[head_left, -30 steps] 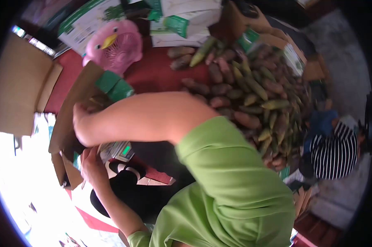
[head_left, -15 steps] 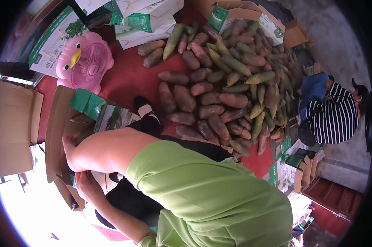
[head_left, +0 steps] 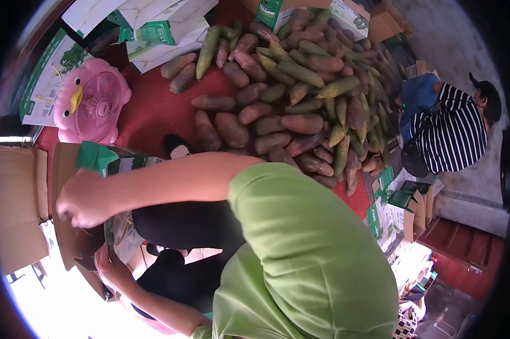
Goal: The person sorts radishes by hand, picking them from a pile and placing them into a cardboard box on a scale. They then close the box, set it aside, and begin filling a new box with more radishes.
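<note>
An open cardboard box (head_left: 68,248) with a green-printed flap (head_left: 96,157) stands in front of me. My right hand (head_left: 88,199) is raised over its opening, blurred, with the fingers curled together. A thin thread-like line shows under those fingers; I cannot tell what they hold. Lower down, my left hand (head_left: 112,270) pinches the near edge of the box, thumb and fingers on either side. A looped cord handle (head_left: 121,233) shows on the printed side of the box, by my knee.
Large green and reddish gourd-like produce (head_left: 300,121) is heaped on the red floor. A pink bird-shaped fan (head_left: 97,101) stands left, near white-and-green cartons (head_left: 164,34). A person in a striped shirt (head_left: 450,130) sits beyond the heap. More boxes (head_left: 404,214) lie at right.
My right hand has lifted away from my left hand and swung over the box opening. The left hand stays at the box edge and has shifted slightly down. The view has shifted.
</note>
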Demonstrator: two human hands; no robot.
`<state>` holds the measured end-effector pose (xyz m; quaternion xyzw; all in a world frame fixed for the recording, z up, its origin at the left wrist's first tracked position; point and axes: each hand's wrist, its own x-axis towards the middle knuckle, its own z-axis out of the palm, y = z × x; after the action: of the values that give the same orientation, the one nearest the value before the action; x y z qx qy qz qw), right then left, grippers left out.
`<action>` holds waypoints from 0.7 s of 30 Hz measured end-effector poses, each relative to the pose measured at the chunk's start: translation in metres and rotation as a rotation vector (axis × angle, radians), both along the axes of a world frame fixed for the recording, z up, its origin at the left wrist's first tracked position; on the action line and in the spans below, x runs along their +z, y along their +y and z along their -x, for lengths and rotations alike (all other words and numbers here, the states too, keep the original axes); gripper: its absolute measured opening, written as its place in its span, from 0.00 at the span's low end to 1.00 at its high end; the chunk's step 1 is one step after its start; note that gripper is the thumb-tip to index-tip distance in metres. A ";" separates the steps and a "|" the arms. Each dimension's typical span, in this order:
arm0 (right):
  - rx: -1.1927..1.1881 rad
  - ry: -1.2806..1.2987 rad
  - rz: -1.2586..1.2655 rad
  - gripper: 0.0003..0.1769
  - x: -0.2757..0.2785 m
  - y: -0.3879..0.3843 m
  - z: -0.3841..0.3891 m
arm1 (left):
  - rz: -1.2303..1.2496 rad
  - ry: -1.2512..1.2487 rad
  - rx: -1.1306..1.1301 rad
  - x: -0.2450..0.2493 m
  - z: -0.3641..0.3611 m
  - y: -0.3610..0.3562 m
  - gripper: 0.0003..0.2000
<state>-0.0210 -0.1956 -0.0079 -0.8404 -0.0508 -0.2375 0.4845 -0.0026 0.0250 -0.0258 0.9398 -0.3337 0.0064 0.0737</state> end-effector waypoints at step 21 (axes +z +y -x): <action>-2.420 0.861 0.154 0.17 -0.354 -0.196 0.659 | 0.024 -0.052 0.016 -0.002 0.004 -0.007 0.09</action>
<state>-0.6804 -0.3915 -0.3620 -0.3857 0.8864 -0.2310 -0.1107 -0.0067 0.0176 -0.0282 0.9409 -0.3280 0.0355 0.0764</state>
